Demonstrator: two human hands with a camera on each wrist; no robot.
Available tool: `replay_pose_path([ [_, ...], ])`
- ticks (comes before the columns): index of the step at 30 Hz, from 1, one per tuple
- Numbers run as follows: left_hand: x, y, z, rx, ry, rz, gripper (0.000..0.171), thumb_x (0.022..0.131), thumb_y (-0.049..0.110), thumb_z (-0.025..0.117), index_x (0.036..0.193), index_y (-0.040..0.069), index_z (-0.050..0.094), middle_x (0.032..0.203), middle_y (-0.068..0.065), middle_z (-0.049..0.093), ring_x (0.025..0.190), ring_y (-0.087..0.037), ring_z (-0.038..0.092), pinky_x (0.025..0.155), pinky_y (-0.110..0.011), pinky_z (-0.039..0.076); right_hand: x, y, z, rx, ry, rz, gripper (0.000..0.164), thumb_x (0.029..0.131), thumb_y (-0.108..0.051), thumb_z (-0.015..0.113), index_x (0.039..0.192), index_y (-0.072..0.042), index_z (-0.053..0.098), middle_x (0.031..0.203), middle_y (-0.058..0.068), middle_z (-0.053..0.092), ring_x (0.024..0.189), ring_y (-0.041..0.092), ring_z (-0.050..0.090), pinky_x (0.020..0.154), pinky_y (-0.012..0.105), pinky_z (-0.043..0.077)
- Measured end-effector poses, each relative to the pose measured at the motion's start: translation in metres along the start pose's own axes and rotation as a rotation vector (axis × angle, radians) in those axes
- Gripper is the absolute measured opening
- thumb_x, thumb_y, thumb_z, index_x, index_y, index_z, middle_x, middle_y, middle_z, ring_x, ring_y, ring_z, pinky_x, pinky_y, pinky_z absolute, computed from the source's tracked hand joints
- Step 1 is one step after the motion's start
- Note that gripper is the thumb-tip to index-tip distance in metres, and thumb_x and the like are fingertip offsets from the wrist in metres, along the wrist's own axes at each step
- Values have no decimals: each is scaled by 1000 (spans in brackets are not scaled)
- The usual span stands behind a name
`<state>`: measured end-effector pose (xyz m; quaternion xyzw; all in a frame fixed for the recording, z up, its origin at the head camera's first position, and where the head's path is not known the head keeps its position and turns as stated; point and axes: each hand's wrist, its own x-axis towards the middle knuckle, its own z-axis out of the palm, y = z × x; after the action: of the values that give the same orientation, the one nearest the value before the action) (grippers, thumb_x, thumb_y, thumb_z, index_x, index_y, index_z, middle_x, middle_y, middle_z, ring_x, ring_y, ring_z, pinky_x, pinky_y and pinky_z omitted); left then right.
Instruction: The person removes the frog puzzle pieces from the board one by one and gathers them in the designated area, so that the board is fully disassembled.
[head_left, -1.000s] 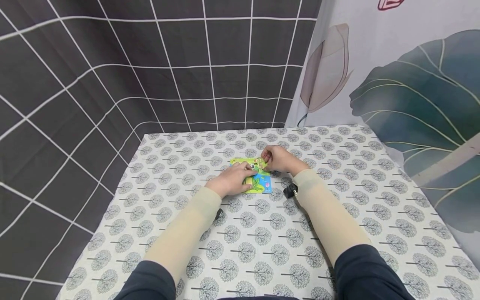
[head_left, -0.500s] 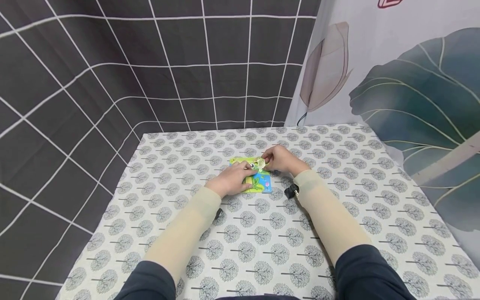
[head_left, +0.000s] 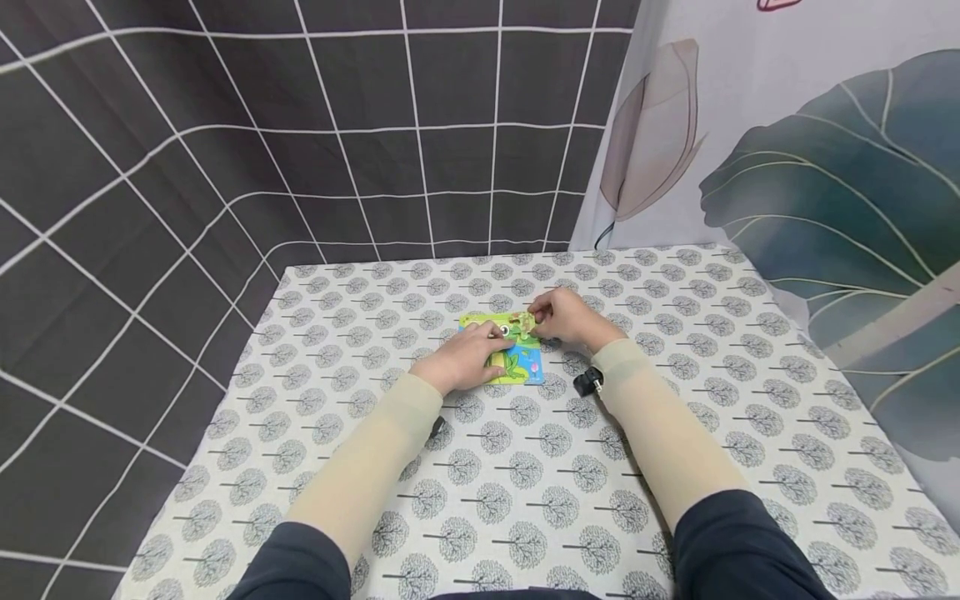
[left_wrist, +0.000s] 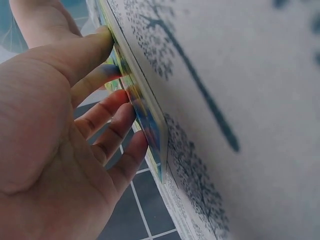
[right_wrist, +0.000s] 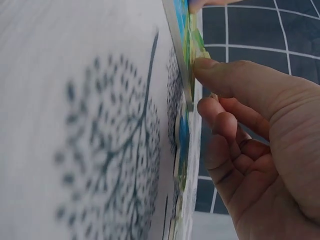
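Observation:
A flat picture puzzle board (head_left: 517,367), green and blue with a cartoon eye, lies on the tree-print cloth. My left hand (head_left: 465,357) rests on its left part, covering much of the picture. In the left wrist view, the fingertips (left_wrist: 137,145) and thumb touch the board's face, with the fingers spread. At the upper right corner, my right hand (head_left: 567,319) pinches a small pale yellow-green puzzle piece (head_left: 527,323) between thumb and fingers. The right wrist view shows its thumb (right_wrist: 207,67) right at the board's edge; part of the piece is hidden by the fingers.
Thin coloured pieces (right_wrist: 182,145) lie on the cloth beside the board, under my right hand. A dark checked curtain (head_left: 450,167) stands behind the table (head_left: 510,517), and a leaf-print curtain (head_left: 825,208) hangs at the right.
My right hand has moved slightly right and back, and the pale piece has turned and shifted a little with it over the board's upper right corner. My left hand has stayed in place.

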<state>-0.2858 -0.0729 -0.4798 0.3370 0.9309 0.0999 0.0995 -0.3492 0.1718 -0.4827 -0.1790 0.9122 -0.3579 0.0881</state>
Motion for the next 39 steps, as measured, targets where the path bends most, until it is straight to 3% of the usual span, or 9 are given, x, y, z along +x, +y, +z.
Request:
replay_pose_path([
  [13, 1, 1, -2, -12, 7, -1, 61, 100, 41, 70, 156, 24, 52, 149, 0, 48, 132, -20, 47, 117, -37, 41, -16, 13, -21, -59, 57, -18, 43, 88, -13, 84, 128, -4, 73, 102, 5, 70, 83, 21, 61, 72, 37, 56],
  [27, 0, 0, 1, -19, 7, -9, 63, 99, 42, 70, 156, 25, 51, 150, 0, 48, 133, -20, 46, 118, -38, 39, -41, 33, -35, -20, 117, -25, 46, 88, -11, 82, 131, -2, 70, 104, 7, 70, 73, 21, 57, 54, 28, 50],
  [39, 0, 0, 2, -18, 5, -18, 62, 100, 44, 70, 156, 26, 51, 150, 1, 48, 133, -19, 46, 118, -38, 39, -55, 52, -53, 9, 115, 42, 45, 91, -14, 79, 134, -4, 69, 109, 10, 68, 81, 23, 59, 58, 28, 50],
])
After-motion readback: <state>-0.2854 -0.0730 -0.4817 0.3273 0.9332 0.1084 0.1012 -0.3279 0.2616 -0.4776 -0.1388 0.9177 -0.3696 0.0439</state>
